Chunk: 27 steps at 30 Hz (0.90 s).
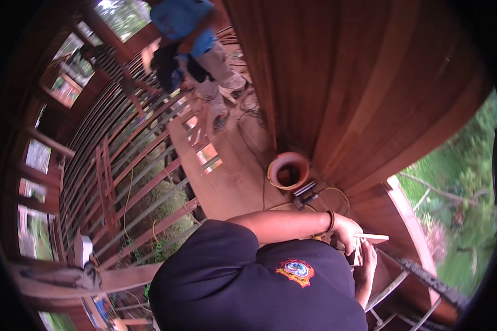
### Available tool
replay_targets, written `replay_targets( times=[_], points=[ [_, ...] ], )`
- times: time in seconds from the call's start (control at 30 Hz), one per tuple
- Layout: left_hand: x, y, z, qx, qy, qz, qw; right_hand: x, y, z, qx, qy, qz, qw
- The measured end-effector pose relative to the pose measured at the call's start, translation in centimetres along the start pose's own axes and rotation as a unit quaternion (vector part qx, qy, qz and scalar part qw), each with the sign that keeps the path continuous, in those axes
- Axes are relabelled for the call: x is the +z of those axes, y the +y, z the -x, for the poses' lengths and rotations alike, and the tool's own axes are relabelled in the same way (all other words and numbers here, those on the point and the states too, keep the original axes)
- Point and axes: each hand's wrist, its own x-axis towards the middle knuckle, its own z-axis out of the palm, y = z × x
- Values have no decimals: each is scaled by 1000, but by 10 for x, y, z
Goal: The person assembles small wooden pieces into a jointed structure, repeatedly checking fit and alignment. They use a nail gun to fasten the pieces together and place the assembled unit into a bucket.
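Observation:
At the right, close to my body, both of my hands are together around a small pale piece that looks like wood (375, 238). My left hand (346, 229), with a dark band at the wrist, reaches across from the left and grips it from above. My right hand (365, 266) is closed on its lower part, fingers pointing up. A flat strip of the piece sticks out to the right past my fingers. Its lower end is partly hidden between my hands. Just beyond my left forearm, a dark tool (303, 196) of unclear kind lies beside a round bucket (288, 171).
A plank wall (364, 83) rises ahead on the right. Open floor joists (132, 171) with gaps lie left of a board platform (226, 187). A person in a blue shirt (182, 22) stands on the far side. Cords cross the boards; a ladder (389, 289) is at lower right.

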Motion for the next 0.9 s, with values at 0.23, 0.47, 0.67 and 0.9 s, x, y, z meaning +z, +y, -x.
replay_targets(
  times=[0.23, 0.47, 0.67, 0.9],
  points=[
    [21, 1, 45, -31, 251, -97, 963, 7, 0, -33, 45, -66, 103, 991],
    [23, -2, 78, -124, 331, -108, 929, 39, 0, -62, 82, -89, 158, 980],
    [56, -25, 64, -115, 357, -40, 926, 35, 4, -49, 88, -116, 149, 978],
    [73, -48, 59, -118, 372, 9, 921, 37, 1, -41, 143, -149, 192, 959]
  ],
)
